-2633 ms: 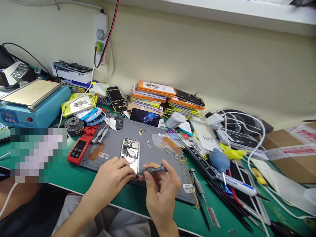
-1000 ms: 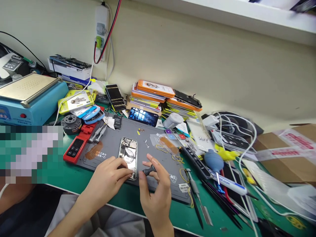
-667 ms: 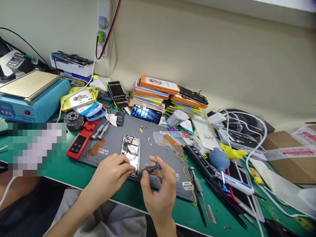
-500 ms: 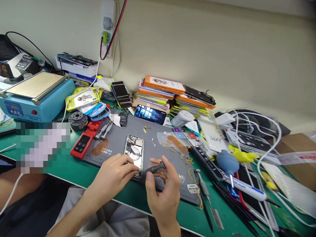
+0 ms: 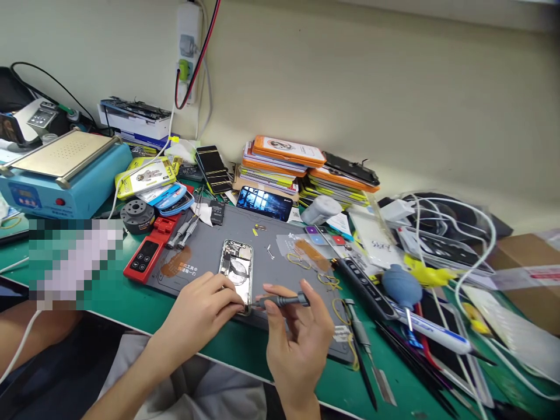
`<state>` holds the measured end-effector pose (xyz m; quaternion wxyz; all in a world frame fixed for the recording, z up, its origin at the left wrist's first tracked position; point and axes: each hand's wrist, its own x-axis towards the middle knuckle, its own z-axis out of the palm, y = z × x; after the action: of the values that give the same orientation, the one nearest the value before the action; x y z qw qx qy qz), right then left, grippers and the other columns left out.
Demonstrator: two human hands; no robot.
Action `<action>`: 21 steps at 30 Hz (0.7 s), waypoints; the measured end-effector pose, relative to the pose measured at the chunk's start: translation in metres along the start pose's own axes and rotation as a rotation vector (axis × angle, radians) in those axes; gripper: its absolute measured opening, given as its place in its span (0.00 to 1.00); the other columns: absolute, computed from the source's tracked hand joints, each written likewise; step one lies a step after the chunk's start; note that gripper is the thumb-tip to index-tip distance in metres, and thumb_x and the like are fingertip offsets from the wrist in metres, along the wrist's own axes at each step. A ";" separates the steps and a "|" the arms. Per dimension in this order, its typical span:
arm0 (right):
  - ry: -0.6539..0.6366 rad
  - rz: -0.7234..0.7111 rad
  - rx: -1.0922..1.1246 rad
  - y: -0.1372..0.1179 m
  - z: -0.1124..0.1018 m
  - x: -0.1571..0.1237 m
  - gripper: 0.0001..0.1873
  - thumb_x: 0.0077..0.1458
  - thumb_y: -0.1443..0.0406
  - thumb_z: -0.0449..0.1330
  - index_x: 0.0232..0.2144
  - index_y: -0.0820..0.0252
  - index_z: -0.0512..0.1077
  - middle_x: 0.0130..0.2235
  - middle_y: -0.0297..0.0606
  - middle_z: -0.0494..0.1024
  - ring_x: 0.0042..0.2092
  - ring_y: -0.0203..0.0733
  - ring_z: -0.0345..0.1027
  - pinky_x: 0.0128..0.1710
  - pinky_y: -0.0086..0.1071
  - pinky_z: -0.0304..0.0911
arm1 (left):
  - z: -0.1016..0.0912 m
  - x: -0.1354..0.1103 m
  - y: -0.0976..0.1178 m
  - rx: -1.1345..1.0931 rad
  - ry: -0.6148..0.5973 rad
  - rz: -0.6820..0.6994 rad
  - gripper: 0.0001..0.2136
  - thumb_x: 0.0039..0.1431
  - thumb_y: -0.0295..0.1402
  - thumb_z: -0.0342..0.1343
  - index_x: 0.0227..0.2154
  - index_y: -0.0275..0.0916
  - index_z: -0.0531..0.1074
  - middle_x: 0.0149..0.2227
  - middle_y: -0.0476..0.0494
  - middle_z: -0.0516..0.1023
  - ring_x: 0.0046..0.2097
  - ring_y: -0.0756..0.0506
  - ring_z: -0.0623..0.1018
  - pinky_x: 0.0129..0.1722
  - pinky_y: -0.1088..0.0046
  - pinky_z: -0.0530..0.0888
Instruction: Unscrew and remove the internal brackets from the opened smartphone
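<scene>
An opened smartphone (image 5: 242, 271) lies on the grey work mat (image 5: 280, 271), its inner parts and a pale round coil area showing. My left hand (image 5: 199, 309) grips the phone's lower left part, thumb and fingers closed near the bottom edge. Between the thumb and fingers of my right hand (image 5: 300, 341) is a grey screwdriver (image 5: 284, 300). It lies nearly level, its tip at the bottom edge of the phone. My left fingertips partly cover that spot, so the exact contact cannot be made out.
Small metal parts (image 5: 270, 252) lie right of the phone. A lit phone (image 5: 265, 203) leans at the mat's back edge. Two screwdrivers (image 5: 186, 230) rest by a red device (image 5: 142, 259). A blue air blower (image 5: 402, 286), tweezers and cables crowd the right side. Another person's arm (image 5: 39, 332) is at left.
My right hand has shifted slightly right, and the screwdriver has turned from a slant to nearly level, its tip now against the phone's bottom edge. My left hand has stayed in place.
</scene>
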<state>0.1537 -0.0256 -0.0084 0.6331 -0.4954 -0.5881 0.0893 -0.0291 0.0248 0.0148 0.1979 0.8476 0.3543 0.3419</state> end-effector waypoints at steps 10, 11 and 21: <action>0.069 -0.015 -0.057 0.004 0.001 0.001 0.34 0.73 0.70 0.66 0.74 0.45 0.63 0.50 0.40 0.84 0.46 0.41 0.84 0.42 0.32 0.83 | 0.000 -0.001 -0.004 0.037 0.009 -0.031 0.05 0.76 0.27 0.62 0.45 0.41 0.82 0.46 0.47 0.84 0.44 0.44 0.79 0.45 0.67 0.75; 0.062 -0.040 -0.080 0.004 0.002 0.002 0.34 0.73 0.70 0.66 0.74 0.46 0.63 0.50 0.40 0.84 0.47 0.41 0.84 0.43 0.32 0.83 | 0.000 -0.001 -0.003 0.049 0.010 -0.060 0.05 0.76 0.27 0.62 0.46 0.41 0.83 0.46 0.47 0.83 0.44 0.44 0.79 0.46 0.66 0.75; 0.221 0.067 -0.097 0.001 0.002 0.003 0.30 0.73 0.67 0.67 0.71 0.50 0.65 0.48 0.44 0.83 0.46 0.46 0.83 0.39 0.36 0.81 | -0.013 0.008 0.007 0.025 -0.120 -0.191 0.06 0.72 0.25 0.66 0.40 0.44 0.82 0.42 0.52 0.85 0.45 0.44 0.81 0.45 0.67 0.76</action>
<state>0.1538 -0.0221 -0.0072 0.6661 -0.5516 -0.5013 0.0269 -0.0313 0.0273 0.0313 0.2399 0.8313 0.4253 0.2656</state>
